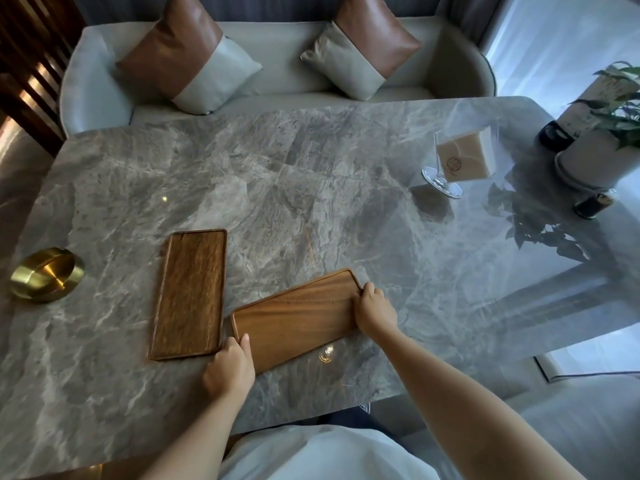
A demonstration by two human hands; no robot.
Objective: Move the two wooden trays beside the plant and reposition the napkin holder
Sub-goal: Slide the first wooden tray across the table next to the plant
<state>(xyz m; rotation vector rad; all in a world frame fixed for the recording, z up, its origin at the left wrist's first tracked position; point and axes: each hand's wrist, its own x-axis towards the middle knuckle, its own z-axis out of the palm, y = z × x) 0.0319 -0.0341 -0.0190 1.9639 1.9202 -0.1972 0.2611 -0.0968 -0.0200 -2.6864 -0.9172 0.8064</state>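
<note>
Two bare hands grip a wooden tray on a grey marble table (138, 188).

Centre-left lies a darker rectangular wooden tray (189, 293); beside it, the left hand (229, 368) and right hand (374, 310) clasp opposite ends of a lighter rectangular wooden tray (298, 317). Upper right: clear napkin holder (462, 161), potted green plant (602, 147).

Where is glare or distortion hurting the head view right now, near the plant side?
Head view: window light washes out the right end of the table, mirroring the plant as dark leaf reflections; the clear napkin holder has faint edges; wide-angle lens bows the table edges; both hands and the tray they grip stay evenly lit and sharp.
</note>
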